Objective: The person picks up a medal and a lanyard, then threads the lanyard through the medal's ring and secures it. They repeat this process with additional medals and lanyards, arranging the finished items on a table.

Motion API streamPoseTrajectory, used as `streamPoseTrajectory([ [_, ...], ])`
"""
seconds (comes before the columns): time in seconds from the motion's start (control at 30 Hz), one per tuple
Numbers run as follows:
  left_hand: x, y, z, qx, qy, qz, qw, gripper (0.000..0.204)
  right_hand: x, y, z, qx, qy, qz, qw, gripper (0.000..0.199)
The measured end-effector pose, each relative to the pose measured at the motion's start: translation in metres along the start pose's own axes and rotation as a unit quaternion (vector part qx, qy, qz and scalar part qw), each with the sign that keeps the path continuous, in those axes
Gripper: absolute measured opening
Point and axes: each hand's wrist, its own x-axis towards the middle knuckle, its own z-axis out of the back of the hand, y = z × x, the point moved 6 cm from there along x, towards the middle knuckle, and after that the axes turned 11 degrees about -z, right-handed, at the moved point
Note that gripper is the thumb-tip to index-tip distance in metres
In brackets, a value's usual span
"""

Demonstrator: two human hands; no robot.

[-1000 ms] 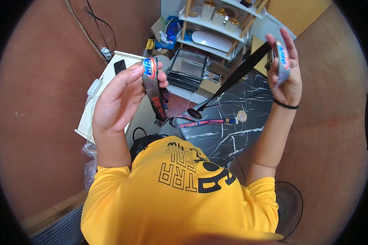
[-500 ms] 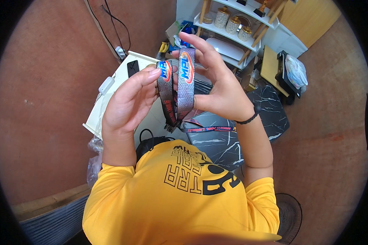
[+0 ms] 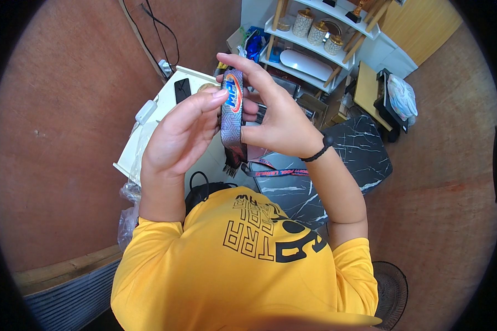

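Observation:
In front of my chest I hold grey patterned lanyards, their flat bands gathered together on edge with a colourful printed logo on the front one. My left hand pinches the upper part between thumb and fingers, most of those fingers being hidden behind. On the other side, my right hand grips the bands with the thumb low on the edge and some fingers behind, while its index finger stretches over the top. Dark ends hang below. Another printed lanyard strap lies on the black marble-patterned table.
To the left, a white table bears a dark phone and a white power adapter. A white shelf with patterned jars stands at the back. A fan is at lower right; cables hang on the wall.
The two bands that stood apart are now brought together, the right one having moved left against the other. My right hand has shifted left with it.

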Motion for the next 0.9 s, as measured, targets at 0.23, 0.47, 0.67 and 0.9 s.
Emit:
streamPoseTrajectory([
  [0.23, 0.001, 0.001, 0.005, -0.018, -0.007, -0.012, 1.0, 0.037, -0.003, -0.005, 0.0, -0.036, -0.002, -0.02, 0.999, 0.089],
  [0.47, -0.002, -0.009, 0.008, -0.019, -0.01, -0.042, 0.999, 0.041, -0.025, -0.053, 0.006, -0.038, 0.099, -0.143, 0.984, 0.084],
  [0.67, -0.002, -0.008, 0.007, -0.012, -0.008, -0.032, 0.999, 0.043, -0.05, -0.176, -0.015, -0.114, 0.134, -0.229, 0.957, 0.052],
  [0.9, -0.001, -0.015, 0.006, 0.008, 0.042, -0.027, 0.999, 0.063, -0.092, -0.311, -0.116, -0.174, -0.026, -0.214, 0.961, 0.052],
])
